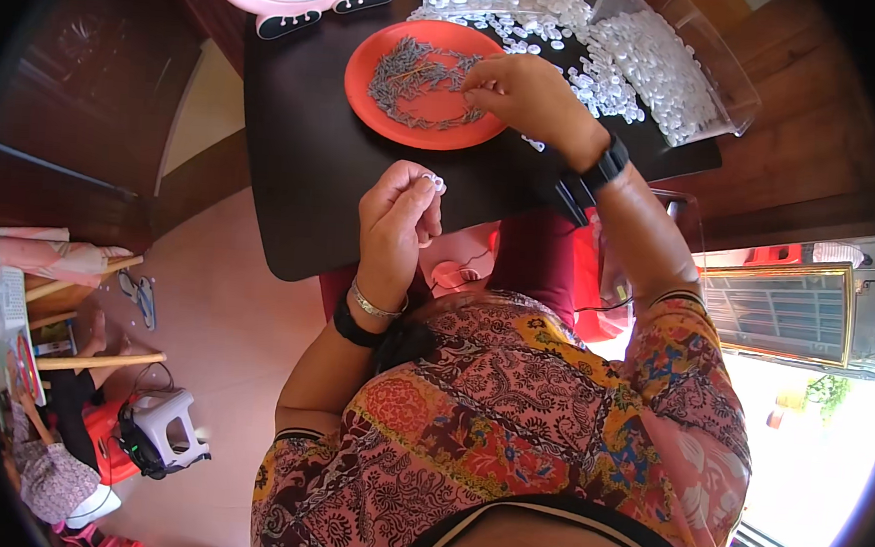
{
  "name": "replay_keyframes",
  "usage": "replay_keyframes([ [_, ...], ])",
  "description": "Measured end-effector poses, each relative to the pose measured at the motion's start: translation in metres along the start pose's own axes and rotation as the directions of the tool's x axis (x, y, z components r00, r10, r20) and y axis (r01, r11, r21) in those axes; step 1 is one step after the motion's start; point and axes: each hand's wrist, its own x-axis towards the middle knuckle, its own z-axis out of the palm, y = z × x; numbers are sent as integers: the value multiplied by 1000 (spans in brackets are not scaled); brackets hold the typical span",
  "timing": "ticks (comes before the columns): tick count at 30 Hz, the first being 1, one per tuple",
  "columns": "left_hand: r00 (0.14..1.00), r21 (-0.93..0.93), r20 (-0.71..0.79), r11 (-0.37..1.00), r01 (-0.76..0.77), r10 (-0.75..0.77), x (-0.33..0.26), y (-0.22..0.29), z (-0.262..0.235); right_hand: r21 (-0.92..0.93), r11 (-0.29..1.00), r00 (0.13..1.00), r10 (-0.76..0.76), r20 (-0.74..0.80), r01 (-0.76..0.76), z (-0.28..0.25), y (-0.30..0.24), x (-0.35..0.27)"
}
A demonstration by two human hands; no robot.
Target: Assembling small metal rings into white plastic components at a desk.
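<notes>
My left hand [393,216] is closed above the near part of the dark table, pinching a small white plastic piece [437,183] between thumb and fingertips. Reaching over the right side of a red plate [406,135], my right hand [529,94] has its fingers pinched together at the edge of the grey pieces. What those fingertips hold, if anything, is too small to make out. The small grey pieces [394,82], thin like screws or nails, lie scattered round the plate in a rough ring.
White plastic pieces [609,88] spill over the dark table [307,190] beyond my right hand, and more fill a clear bin [733,116] lying at the right. A pink fan [304,5] stands at the far left. On the left, another person's legs show near a grey stool [175,433].
</notes>
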Motion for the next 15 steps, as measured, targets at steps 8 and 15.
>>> replay_keyframes([
  [8,1000,-75,10,997,7,-6,1,-2,-3,-455,881,964,-2,265,127,16,-2,23],
  [15,999,-50,16,998,33,-32,2,0,-7,-498,850,956,-21,292,171,18,-2,25],
])
